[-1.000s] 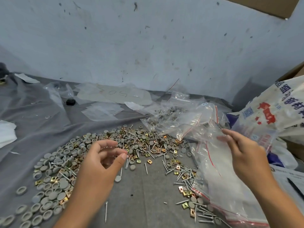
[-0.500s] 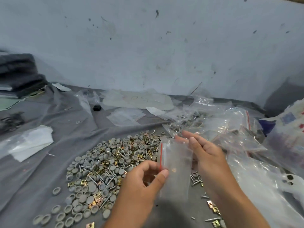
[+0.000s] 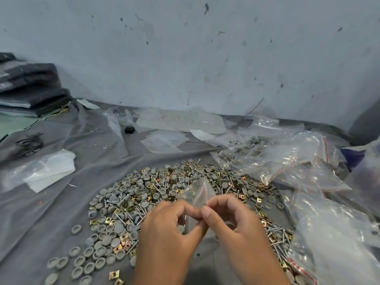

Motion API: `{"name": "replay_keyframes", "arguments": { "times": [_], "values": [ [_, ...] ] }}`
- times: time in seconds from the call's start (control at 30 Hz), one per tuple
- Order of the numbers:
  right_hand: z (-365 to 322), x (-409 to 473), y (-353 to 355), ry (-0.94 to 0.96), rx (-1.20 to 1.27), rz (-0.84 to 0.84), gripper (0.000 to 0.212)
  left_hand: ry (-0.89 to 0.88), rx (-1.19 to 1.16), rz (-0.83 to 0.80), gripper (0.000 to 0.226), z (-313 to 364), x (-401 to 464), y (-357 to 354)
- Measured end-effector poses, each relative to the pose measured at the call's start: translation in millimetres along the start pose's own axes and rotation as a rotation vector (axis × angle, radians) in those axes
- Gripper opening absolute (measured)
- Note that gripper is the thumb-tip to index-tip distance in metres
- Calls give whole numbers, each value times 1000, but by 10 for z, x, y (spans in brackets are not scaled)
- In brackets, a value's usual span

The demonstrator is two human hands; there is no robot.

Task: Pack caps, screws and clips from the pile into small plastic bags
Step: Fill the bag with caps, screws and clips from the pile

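A broad pile [image 3: 144,194] of grey round caps, silver screws and brass square clips is spread over the grey cloth in front of me. Above its near edge my left hand [image 3: 168,235] and my right hand [image 3: 236,229] meet fingertip to fingertip. Both pinch one small clear plastic bag [image 3: 197,192] with a red zip line. The bag sticks up and away from my fingers, crumpled, and I cannot tell whether anything is inside it.
A heap of clear zip bags [image 3: 298,167], some with parts inside, lies at the right. Flat bags and paper [image 3: 164,140] lie near the wall. White folded plastic [image 3: 47,171] sits at the left, dark stacked material [image 3: 30,87] at the far left.
My right hand took a small bag from the heap at the right and brought it to the middle. My left hand joined it, and both now pinch the bag lower and closer together.
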State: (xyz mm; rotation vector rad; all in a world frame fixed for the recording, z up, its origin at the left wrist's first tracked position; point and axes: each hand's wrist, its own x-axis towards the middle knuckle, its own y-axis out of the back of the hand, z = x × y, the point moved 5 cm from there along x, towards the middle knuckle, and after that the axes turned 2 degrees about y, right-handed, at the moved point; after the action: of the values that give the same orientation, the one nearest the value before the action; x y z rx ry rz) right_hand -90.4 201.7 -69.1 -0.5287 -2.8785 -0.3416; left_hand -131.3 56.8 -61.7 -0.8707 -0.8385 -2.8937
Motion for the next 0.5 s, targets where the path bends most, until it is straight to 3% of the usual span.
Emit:
{"name": "replay_keyframes", "arguments": {
  "times": [0.23, 0.37, 0.43, 0.5],
  "values": [
    [-42, 25, 115, 1, 77, -24, 27, 40, -273, -52, 18, 25, -29, -1],
    [46, 6, 16, -100, 129, -88, 38, 273, -493, -182, 10, -73, -56, -155],
    [117, 10, -8, -168, 90, -107, 42, 355, -501, -225, 12, -122, -72, -203],
    [227, 24, 50, -179, -60, -73, 33, 368, -433, -233, 15, -166, -72, -212]
  ]
}}
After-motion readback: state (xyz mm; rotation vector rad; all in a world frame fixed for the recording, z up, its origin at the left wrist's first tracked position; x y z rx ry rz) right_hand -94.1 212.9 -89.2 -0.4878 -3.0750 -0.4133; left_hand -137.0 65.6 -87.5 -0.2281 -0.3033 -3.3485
